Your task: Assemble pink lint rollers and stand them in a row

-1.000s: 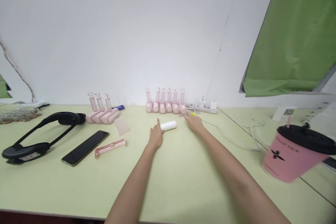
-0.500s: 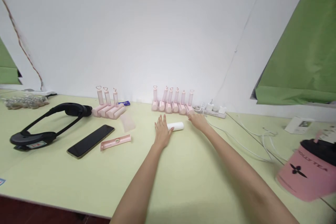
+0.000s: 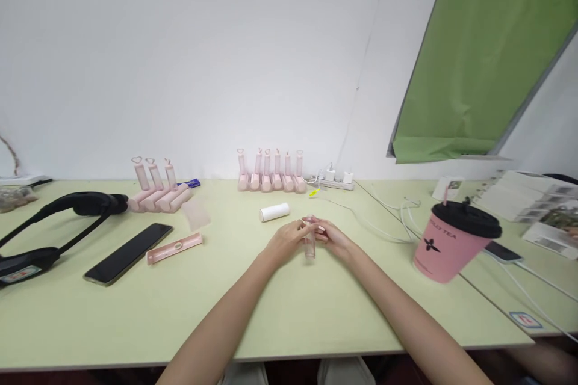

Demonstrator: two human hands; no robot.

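Note:
Between my hands, over the near middle of the table, is a small clear pinkish tube [image 3: 310, 246]. My left hand [image 3: 286, 239] has its fingers closed on the tube's upper part from the left. From the other side my right hand [image 3: 335, 237] also closes its fingers on it; some fingertips are hidden. Just beyond the left hand lies a white cylinder [image 3: 274, 212], touched by neither hand. A row of pink cylinders [image 3: 266, 183] with upright pale tubes [image 3: 267, 162] above them lines the wall. A small yellow piece [image 3: 315, 192] lies right of that row.
To the left are a second pink group [image 3: 156, 198], an open pink half-shell [image 3: 176, 248], a phone [image 3: 129, 252] and a black headset [image 3: 56, 252]. A power strip [image 3: 336, 184] with white cables stands behind. A pink lidded cup [image 3: 445, 252] stands at right.
My left hand has left the white cylinder and moved nearer. My right hand has come back from the row's right end. Both now hold the clear tube. The view has turned right.

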